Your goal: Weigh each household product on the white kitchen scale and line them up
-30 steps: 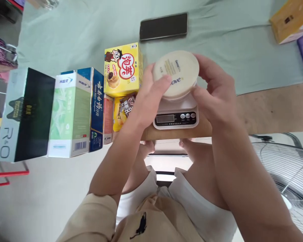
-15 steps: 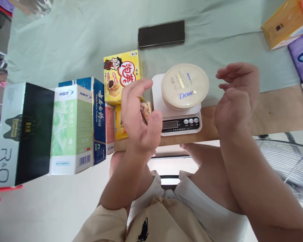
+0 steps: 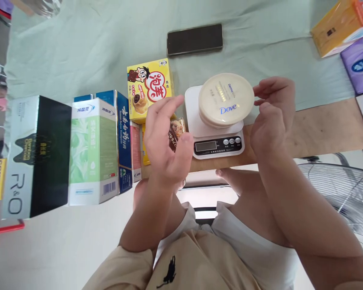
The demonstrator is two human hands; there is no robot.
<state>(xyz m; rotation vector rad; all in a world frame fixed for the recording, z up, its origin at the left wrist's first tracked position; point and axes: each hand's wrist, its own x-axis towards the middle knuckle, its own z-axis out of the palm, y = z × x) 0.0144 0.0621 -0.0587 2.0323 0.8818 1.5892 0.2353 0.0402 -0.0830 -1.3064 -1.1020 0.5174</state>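
A round cream-coloured Dove tub (image 3: 226, 98) rests on the white plate of a small kitchen scale (image 3: 219, 147) with a dark display and round buttons. To its left, my left hand (image 3: 169, 141) is open, with thumb and fingers apart and nothing between them. It partly covers a brown snack packet (image 3: 178, 128) beside the scale. On the other side, my right hand (image 3: 274, 108) is open with curved fingers. Its fingertips are right at the tub's edge; whether they touch it I cannot tell.
Left of the scale stand a yellow snack box (image 3: 149, 90), a blue toothpaste box (image 3: 124, 141), a green-white box (image 3: 92, 153) and a black-silver box (image 3: 36, 157). A phone (image 3: 195, 39) lies behind. Orange (image 3: 335, 30) and purple packs (image 3: 358, 64) sit at right, above a fan (image 3: 335, 189).
My right hand has moved left, up to the tub's edge. My left hand stays beside the scale, its fingers still apart. The whole view has shifted slightly.
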